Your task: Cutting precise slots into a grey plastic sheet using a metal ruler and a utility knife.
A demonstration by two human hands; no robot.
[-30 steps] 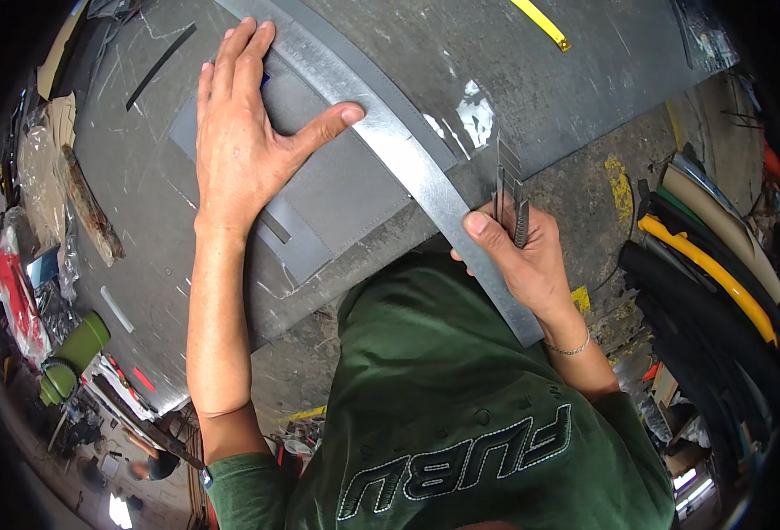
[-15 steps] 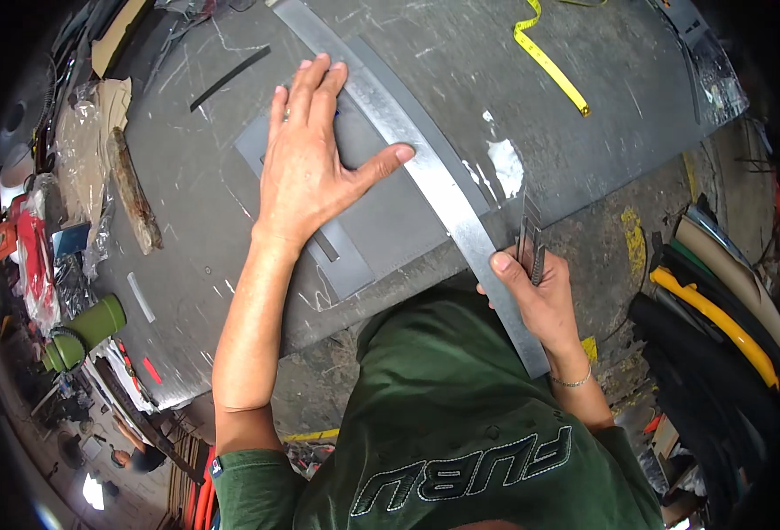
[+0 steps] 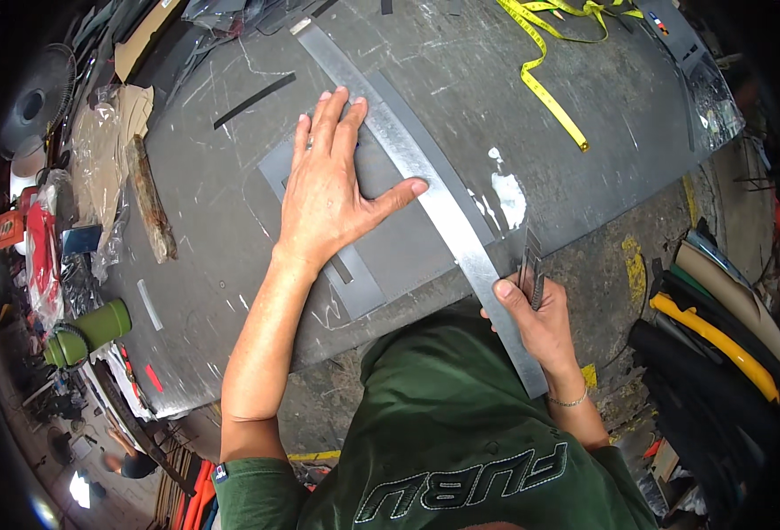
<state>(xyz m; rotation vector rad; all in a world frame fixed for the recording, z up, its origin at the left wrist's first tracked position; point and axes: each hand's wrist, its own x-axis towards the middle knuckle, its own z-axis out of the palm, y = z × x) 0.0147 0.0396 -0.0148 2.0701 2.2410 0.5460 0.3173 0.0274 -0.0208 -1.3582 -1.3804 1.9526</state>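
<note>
Our left hand (image 3: 333, 190) lies flat on the grey sheet (image 3: 381, 256) mid-counter (image 3: 231, 212), thumb against the long metal strip (image 3: 434, 199), while our right hand (image 3: 536, 318) at four o'clock grips a cutter (image 3: 531, 265); an orange packet (image 3: 6, 230) sits at nine o'clock.

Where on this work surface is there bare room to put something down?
The widest free patch on the grey sheet lies between the straightedge and the yellow tape measure. Another lies between the left hand and the wooden stick. The left rim is crowded with plastic wrap and a green bottle.
</note>
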